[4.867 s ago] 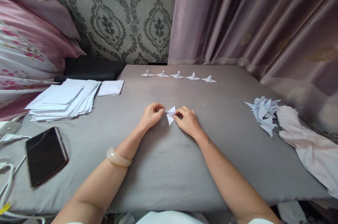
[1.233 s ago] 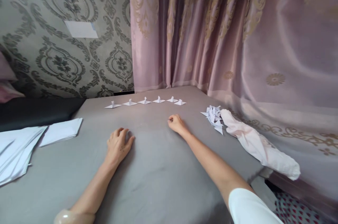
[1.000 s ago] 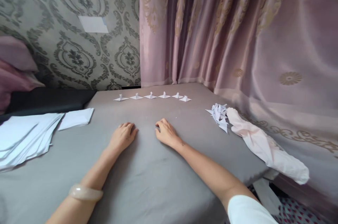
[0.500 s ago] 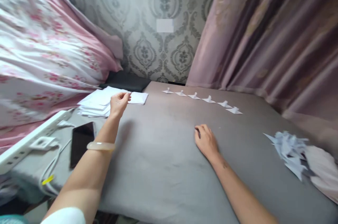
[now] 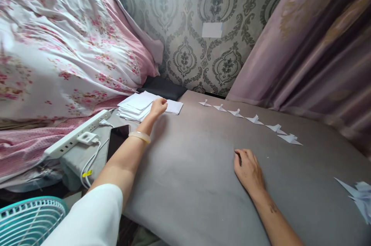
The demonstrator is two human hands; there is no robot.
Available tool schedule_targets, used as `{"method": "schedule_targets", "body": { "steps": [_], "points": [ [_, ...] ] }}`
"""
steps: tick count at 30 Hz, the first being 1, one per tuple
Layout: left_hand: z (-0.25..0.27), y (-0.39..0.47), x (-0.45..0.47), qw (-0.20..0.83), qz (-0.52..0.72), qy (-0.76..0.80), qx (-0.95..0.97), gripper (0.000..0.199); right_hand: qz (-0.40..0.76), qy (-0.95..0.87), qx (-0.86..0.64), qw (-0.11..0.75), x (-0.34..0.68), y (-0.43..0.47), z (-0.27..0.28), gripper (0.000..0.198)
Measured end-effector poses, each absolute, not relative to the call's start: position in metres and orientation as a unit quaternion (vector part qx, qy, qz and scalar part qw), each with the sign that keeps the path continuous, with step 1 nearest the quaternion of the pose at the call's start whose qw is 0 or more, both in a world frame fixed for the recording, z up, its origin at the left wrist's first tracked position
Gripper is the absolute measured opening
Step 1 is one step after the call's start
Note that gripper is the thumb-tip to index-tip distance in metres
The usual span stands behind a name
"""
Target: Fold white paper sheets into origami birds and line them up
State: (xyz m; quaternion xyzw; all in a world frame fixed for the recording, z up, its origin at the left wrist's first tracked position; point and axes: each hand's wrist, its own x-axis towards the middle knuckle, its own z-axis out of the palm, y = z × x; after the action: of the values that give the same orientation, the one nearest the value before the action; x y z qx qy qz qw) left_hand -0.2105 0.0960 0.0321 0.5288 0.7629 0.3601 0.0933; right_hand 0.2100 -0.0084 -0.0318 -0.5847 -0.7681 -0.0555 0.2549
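My left hand [image 5: 159,106] reaches to the far left of the grey-covered surface, between a tall stack of white paper [image 5: 139,102] and a smaller stack of white paper sheets [image 5: 174,107]. Its fingers are curled together, and whatever they may hold is hidden. My right hand [image 5: 248,168] lies on the grey cover with its fingers curled in. A dark spot shows between thumb and fingers; I cannot make out whether it is an object or shadow. Beyond that hand, several small folded white paper shapes [image 5: 254,119] with pointed ends run in a slanting row.
A phone [image 5: 117,141] and a white power strip [image 5: 78,133] with cables lie at the left edge. Crumpled-looking folded papers [image 5: 361,199] sit at the far right. A turquoise fan guard [image 5: 33,219] stands lower left. A black flat item [image 5: 164,88] lies behind the paper.
The view has swung left, so everything sits further right in it. My left hand has come lower over the paper stacks. My right hand keeps about the same curled pose.
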Motion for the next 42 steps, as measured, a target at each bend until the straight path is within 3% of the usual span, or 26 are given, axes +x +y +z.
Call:
{"method": "schedule_targets", "body": {
  "steps": [13,20,33,42],
  "points": [
    [0.016,0.136,-0.168,0.087,0.222,0.837,0.492,0.072,-0.051,-0.762,-0.592,0.258,0.211,-0.007,-0.033,0.029],
    [0.012,0.128,-0.161,0.072,0.216,0.846,0.482,0.076,-0.051,-0.761,-0.59,0.267,0.211,-0.007,-0.034,0.028],
    [0.008,0.133,-0.174,0.091,0.298,0.827,0.468,0.052,-0.057,-0.761,-0.595,0.251,0.211,-0.007,-0.036,0.028],
    [0.015,0.128,-0.201,0.151,0.466,0.782,0.386,0.009,-0.053,-0.761,-0.594,0.256,0.211,-0.007,-0.035,0.027]
  ]
}}
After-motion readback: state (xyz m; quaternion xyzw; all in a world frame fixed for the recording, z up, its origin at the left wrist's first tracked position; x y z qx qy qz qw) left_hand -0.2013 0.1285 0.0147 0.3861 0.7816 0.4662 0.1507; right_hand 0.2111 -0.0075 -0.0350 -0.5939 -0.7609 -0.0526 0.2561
